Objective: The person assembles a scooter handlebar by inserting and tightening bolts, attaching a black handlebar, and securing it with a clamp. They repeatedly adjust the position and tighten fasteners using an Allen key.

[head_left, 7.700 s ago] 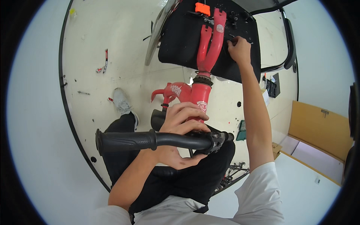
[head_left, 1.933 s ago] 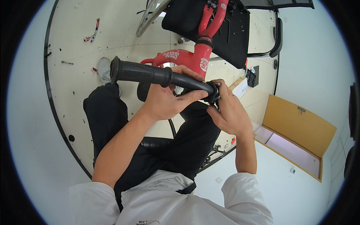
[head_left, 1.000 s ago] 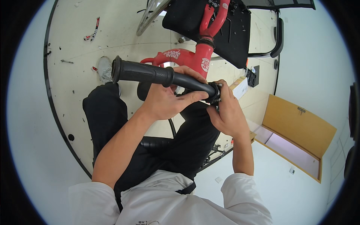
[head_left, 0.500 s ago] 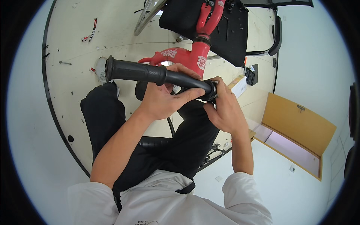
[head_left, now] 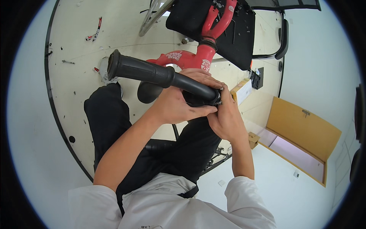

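The left hand point(head_left: 179, 105) is closed around the middle of a black handlebar point(head_left: 160, 76), fingers wrapped over its top and thumb beneath. The bar is held in the air above the person's lap, running from a ribbed rubber grip point(head_left: 139, 70) at its upper-left end down to a bare end at the right. The right hand point(head_left: 225, 118) is clasped about that bare end, fingertips pinched on a small metal fitting point(head_left: 219, 100) there; what the fitting is cannot be told. The two hands touch each other at this end. Just beyond the bar stands a red bicycle frame point(head_left: 190, 59), its fork point(head_left: 219, 17) rising in front of a black panel point(head_left: 232, 34) near the far edge of the round cream floor mat point(head_left: 72, 49). A small screw point(head_left: 67, 61) and a red-handled tool point(head_left: 97, 32) lie on the mat's left part, well apart from the hands. An open cardboard box point(head_left: 301, 137) lies off the mat to the right.
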### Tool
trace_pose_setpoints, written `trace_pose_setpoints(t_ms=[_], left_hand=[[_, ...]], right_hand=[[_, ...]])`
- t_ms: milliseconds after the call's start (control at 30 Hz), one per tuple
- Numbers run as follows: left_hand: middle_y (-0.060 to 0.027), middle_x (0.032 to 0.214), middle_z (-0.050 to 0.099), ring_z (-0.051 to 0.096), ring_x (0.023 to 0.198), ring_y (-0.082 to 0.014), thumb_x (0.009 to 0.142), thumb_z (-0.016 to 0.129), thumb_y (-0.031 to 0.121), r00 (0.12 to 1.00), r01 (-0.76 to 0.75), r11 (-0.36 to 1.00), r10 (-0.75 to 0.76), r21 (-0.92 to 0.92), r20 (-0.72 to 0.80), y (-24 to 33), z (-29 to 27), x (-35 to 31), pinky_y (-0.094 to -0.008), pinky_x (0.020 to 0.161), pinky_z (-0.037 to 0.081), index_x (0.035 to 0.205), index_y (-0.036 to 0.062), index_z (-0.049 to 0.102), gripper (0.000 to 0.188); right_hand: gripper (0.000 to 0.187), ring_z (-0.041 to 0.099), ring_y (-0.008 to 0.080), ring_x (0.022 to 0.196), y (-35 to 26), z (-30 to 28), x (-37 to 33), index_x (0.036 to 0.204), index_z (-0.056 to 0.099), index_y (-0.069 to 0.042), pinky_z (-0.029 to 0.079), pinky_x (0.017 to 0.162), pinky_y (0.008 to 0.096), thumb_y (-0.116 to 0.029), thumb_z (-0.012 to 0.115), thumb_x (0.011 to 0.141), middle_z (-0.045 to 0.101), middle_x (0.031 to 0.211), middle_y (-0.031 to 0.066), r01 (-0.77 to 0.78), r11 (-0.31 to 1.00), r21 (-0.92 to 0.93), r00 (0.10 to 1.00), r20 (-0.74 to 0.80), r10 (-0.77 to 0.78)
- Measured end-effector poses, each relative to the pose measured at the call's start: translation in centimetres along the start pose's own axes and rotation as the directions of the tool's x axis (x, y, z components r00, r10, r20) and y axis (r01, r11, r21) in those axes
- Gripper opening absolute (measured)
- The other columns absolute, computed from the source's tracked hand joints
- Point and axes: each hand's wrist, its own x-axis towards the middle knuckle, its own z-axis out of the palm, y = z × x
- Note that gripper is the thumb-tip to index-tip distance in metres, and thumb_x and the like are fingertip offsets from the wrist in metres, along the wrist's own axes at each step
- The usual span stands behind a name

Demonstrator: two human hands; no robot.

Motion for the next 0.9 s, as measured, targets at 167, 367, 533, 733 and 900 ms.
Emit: trace_pose_setpoints(t_ms=[167,367,533,733,900], left_hand=[[0.0031,0.118,0.069,0.059,0.119,-0.0205,0.069,0.084,0.013,0.997,0.071,0.992,-0.071,-0.108,0.003,-0.4,0.4,-0.5,-0.0379,0.109,0.039,0.114,0.015,0.071,0.047],[-0.0074,0.113,0.071,0.062,0.109,-0.0247,0.065,0.087,0.01,1.0,0.022,0.999,-0.022,0.034,0.014,-0.4,0.5,-0.4,-0.0391,0.098,0.045,0.112,0.007,0.072,0.049],[-0.0071,0.111,0.072,0.065,0.106,-0.0245,0.065,0.087,0.01,0.996,0.047,0.998,-0.05,0.042,0.067,0.0,0.7,-0.2,-0.0411,0.1,0.04,0.112,0.0051,0.071,0.05],[-0.0002,0.11,0.072,0.066,0.106,-0.0195,0.066,0.087,0.015,0.989,0.126,0.992,-0.126,0.015,0.075,0.3,0.9,0.1,-0.0456,0.109,0.033,0.106,0.0138,0.072,0.043],[-0.0009,0.109,0.073,0.067,0.104,-0.0194,0.063,0.087,0.014,0.986,0.146,0.989,-0.147,0.019,0.076,0.4,0.6,0.2,-0.0452,0.108,0.034,0.104,0.0131,0.073,0.043]], right_hand=[[0.063,0.054,0.0535,0.112,-0.3,-0.2,-0.2,0.138,0.033,0.009,0.044,0.096,0.0501,0.0,0.055,0.079,0.056,0.118,0.0345,-0.047,0.998,-0.036,0.999,0.002,0.047],[0.071,0.057,0.0516,0.109,1.6,0.5,-0.4,0.138,0.035,0.004,0.047,0.093,0.0487,-0.007,0.063,0.074,0.056,0.118,0.0321,0.126,0.992,0.023,0.985,-0.118,-0.123],[0.078,0.058,0.0257,0.098,6.1,-3.5,2.0,0.136,0.045,0.002,0.049,0.089,0.0355,-0.006,0.054,0.059,0.056,0.107,0.0142,0.148,0.888,0.436,0.988,-0.097,-0.117],[0.034,0.069,0.0251,0.082,17.7,-5.1,15.5,0.115,0.062,0.006,0.054,0.075,0.035,-0.013,0.062,0.087,0.069,0.091,0.0149,-0.025,0.934,0.356,0.928,-0.338,0.154],[0.026,0.069,0.0368,0.085,18.3,-3.7,23.9,0.103,0.069,0.003,0.055,0.078,0.0423,-0.017,0.069,0.085,0.071,0.091,0.0211,-0.027,0.992,-0.121,0.88,-0.474,-0.034]])
